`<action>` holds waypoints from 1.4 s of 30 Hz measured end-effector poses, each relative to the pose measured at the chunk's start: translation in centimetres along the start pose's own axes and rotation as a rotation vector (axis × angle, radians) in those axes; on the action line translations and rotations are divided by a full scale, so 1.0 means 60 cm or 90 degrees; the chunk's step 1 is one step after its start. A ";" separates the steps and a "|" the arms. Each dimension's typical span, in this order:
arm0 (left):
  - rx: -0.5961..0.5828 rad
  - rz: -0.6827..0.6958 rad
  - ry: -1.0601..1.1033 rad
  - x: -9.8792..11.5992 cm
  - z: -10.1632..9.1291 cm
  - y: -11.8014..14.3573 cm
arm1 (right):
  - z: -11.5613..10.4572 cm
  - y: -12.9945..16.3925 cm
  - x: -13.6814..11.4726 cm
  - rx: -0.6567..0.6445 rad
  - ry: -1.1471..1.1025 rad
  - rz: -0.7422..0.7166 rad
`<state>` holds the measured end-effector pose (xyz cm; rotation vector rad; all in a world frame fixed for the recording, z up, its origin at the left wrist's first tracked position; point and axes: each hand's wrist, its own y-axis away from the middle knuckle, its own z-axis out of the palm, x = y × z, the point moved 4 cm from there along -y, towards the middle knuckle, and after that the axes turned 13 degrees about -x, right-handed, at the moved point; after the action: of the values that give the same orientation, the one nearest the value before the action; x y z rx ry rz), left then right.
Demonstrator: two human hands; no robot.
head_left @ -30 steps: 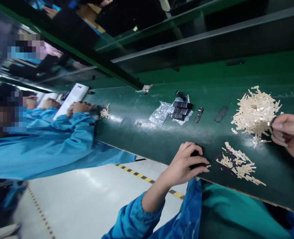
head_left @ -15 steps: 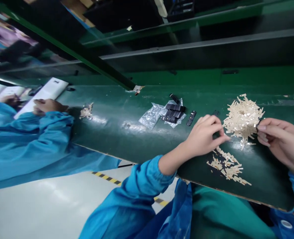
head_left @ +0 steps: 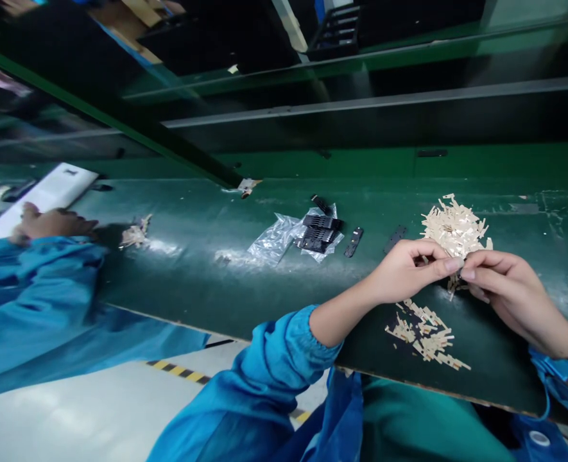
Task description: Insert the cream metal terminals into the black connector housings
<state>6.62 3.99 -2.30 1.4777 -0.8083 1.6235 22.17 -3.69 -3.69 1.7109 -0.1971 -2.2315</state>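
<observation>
My left hand [head_left: 411,269] and my right hand [head_left: 509,289] meet fingertip to fingertip at the front of a heap of small cream-coloured flat pieces [head_left: 454,224]. The right thumb and fingers pinch a small black part [head_left: 461,273], mostly covered by the fingers. Thumb and forefinger of the left hand are pressed together against it; what they pinch is hidden. Nearer the table edge, below the hands, lies a smaller scatter of cream strips [head_left: 428,337]. Beyond the left wrist a flat black piece [head_left: 395,238] lies on the green table.
Left of my hands are a black strip [head_left: 353,242], stacked black parts [head_left: 318,232] and a clear plastic bag [head_left: 275,239]. A co-worker's hand [head_left: 55,224] is by a white panel [head_left: 67,183] at far left. A green post [head_left: 168,138] and shelf stand behind.
My left hand has shifted right and my right hand left, so their fingertips now meet. The view has turned slightly right. The co-worker's hand has changed its pose over the white panel.
</observation>
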 end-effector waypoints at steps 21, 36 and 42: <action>0.188 -0.324 -0.678 0.019 -0.122 0.061 | -0.002 0.002 -0.001 0.002 -0.031 0.015; 0.031 -0.148 -0.047 0.005 -0.051 0.068 | 0.021 -0.010 0.000 0.113 0.049 -0.020; -0.038 -0.154 0.169 -0.012 -0.004 0.069 | 0.014 -0.006 0.008 0.144 0.046 -0.004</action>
<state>2.94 2.07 -2.85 1.2334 -0.5036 1.5549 21.19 -3.58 -3.98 1.9049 -0.4416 -2.2191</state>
